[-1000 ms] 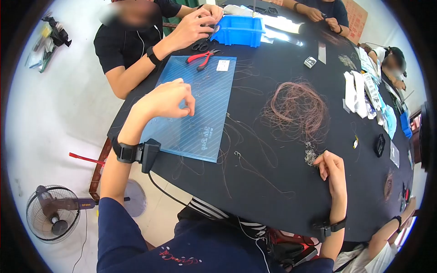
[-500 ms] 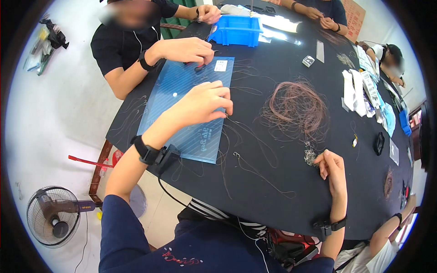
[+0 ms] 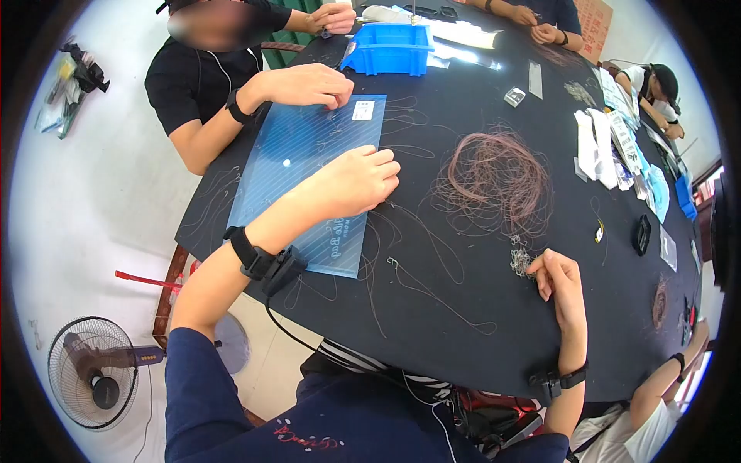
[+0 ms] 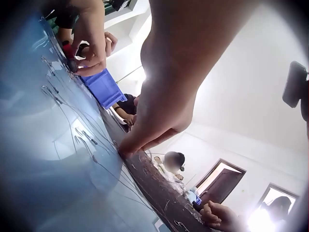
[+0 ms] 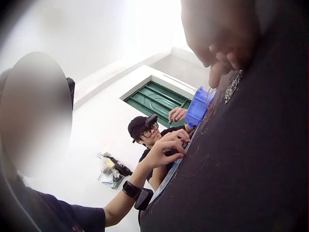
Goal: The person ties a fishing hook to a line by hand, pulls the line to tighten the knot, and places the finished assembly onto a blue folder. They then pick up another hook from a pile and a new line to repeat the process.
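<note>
My left hand is over the right edge of a blue file bag. Its fingertips meet there, pinching the end of a thin fishing line that trails off in a loop; the pinched end is hidden under the fingers. In the left wrist view, small hooks tied to lines lie across the bag just beside this hand. Lower right in the head view, my right hand rests with loosely curled fingers on the black table, fingertips right at a small pile of metal hooks.
Beyond the hooks lies a tangled coil of brown line. A blue bin stands at the back. Across the bag, another person's hand is close to mine. White packets lie to the right. More tied lines lie nearer me.
My left hand has moved right and lowered from over the bag to the line at its edge. The other person's hand came down over the pliers. My right hand stays put.
</note>
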